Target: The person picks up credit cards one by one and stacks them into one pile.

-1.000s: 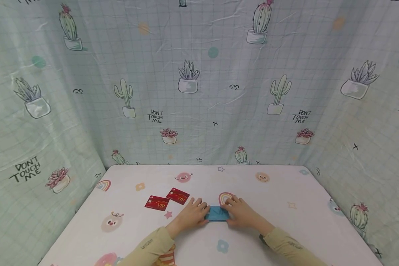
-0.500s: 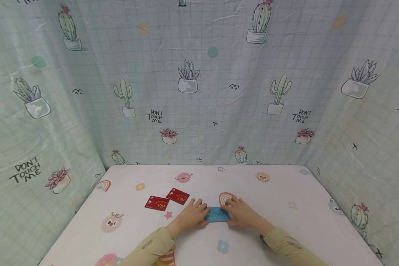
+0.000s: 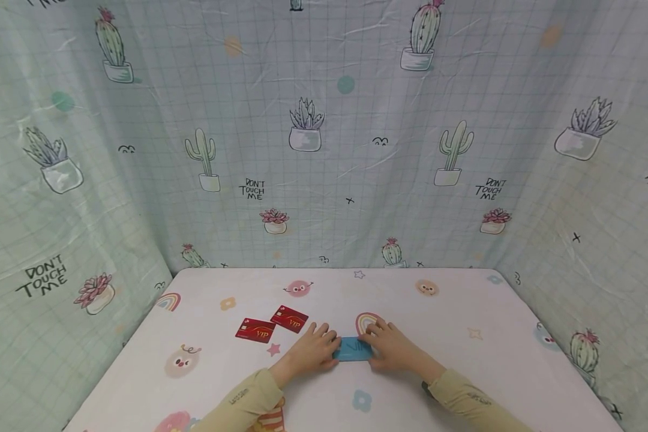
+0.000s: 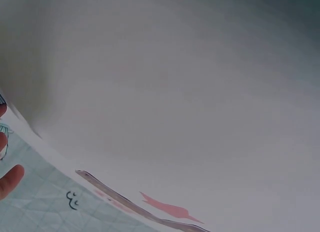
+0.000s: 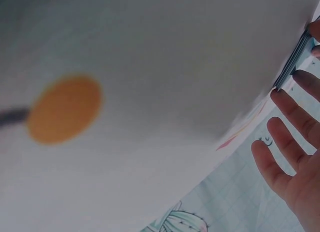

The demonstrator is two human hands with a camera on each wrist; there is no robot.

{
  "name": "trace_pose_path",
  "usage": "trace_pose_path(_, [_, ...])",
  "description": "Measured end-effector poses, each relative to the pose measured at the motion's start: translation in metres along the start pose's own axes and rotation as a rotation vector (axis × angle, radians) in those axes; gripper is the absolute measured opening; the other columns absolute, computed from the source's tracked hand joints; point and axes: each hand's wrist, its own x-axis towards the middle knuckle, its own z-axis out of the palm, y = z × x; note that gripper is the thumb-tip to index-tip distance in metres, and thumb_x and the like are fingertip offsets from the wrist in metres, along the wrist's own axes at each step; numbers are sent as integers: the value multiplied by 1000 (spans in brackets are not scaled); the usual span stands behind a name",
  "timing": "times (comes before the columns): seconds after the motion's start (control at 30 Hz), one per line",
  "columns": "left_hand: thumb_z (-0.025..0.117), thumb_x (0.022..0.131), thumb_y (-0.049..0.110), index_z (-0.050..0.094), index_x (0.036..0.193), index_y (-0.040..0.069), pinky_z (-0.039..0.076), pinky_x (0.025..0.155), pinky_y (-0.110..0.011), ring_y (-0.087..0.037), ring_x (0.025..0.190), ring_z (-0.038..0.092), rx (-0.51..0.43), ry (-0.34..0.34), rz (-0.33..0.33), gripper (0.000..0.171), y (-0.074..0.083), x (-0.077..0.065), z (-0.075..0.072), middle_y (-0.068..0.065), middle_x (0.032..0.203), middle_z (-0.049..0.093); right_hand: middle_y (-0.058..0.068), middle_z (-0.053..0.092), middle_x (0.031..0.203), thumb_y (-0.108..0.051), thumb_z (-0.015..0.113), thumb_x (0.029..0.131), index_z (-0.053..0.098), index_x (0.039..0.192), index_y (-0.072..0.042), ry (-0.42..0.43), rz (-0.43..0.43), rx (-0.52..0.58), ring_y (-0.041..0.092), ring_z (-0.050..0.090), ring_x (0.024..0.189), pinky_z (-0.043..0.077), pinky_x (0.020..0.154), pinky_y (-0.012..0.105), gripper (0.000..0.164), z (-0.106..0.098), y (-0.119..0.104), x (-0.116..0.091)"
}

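A small stack of blue cards with lettering on the top one lies flat between my two hands near the middle of the table. My left hand grips its left end, thumb at the near edge and fingers at the far edge. The right end is gripped the same way by my right hand. Seen edge-on in the right wrist view, several layers of the card stack show between thumb and fingers, the other fingers spread. Only a few left fingertips enter the left wrist view.
Two red VIP cards, one nearer and one farther back, lie corner to corner left of my hands. A white patterned cloth covers the table. Cactus-print curtains enclose it at the back and both sides.
The blue cards have shifted very slightly toward me. Both hands keep their grip in nearly the same place, and the red cards lie as before.
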Motion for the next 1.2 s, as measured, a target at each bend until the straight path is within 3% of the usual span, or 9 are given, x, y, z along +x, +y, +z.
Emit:
trace_pose_path(0.57, [48,85,52,53,119,21,46,89,-38,-16,103,49,-14,-29,-2,47,-1,0,3,3,112,57,1,53,112,-33,63,76,54,119,-17,-54,20,37,23,44,108,42,87,50,47,-3,-1,1])
trace_pose_path(1.2, [50,85,50,51,122,20,46,90,-41,-17,105,50,-70,-50,-22,48,-1,-2,-2,2,114,57,-1,53,109,-37,65,75,53,119,-18,22,-22,56,19,43,104,44,82,45,50,-4,0,3])
